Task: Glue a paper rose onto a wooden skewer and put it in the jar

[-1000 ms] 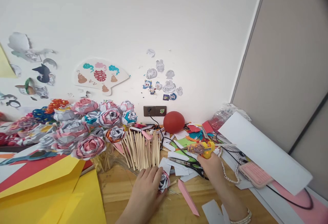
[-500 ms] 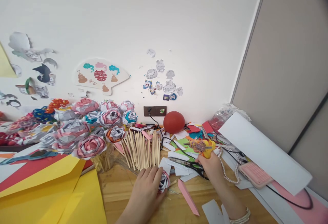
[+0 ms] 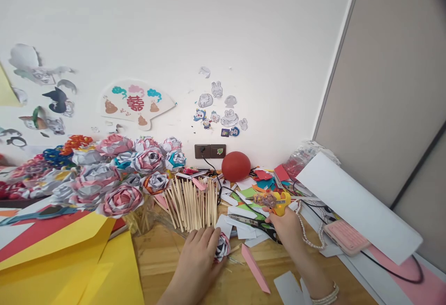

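My left hand is closed around a small paper flower in white, pink and dark tones, low over the wooden table; its far side is hidden by my fingers. My right hand grips the handle of a yellow hot glue gun, whose nozzle points left above the paper scraps. Below the glue gun lies a pair of scissors with black handles. Between my hands rests a folded pink paper strip. Many thin wooden sticks stand fanned out just beyond my left hand.
Finished paper roses crowd the left, behind yellow paper. A red balloon-like ball sits against the wall by a socket with a black cable. At right are a pearl string, a pink keypad-like device and a large white sheet.
The glue gun has shifted very slightly left with my right hand. My left hand stays on the paper flower, and the view has moved a little.
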Demonstrator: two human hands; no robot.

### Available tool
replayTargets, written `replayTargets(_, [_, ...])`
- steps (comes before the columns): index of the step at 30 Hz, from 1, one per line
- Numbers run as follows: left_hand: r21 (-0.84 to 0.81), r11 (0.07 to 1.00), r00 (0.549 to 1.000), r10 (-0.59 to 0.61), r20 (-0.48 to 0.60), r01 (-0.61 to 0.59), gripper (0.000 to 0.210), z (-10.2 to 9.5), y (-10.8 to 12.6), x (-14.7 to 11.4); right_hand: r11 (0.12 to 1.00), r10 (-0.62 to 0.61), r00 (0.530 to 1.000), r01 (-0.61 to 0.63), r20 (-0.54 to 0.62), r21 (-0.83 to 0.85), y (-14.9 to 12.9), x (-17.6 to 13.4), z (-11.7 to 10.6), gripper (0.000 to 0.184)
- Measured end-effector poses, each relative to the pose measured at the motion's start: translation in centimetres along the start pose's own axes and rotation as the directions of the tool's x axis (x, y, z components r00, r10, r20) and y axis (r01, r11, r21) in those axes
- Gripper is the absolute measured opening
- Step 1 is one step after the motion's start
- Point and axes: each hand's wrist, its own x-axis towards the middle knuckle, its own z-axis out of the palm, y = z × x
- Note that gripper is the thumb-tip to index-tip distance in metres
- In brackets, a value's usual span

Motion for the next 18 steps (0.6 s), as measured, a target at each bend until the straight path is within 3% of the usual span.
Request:
replayTargets(11, [0.032,0.999,0.999,0.011,-0.037,-0.010,0.032,-0.2,0.2,0.1,0.973,-0.033,0.997,0.016,-0.071,-0.230,-0.6,-0.3,0.2,0.018])
replayTargets(18, [0.015,1.000,1.000,0.003,-0.014,-0.003,0.031,-0.3,0.2,0.0,0.976,-0.124,0.986,0.100,-0.114,-0.195,-1.2,-0.8,-0.2,0.030])
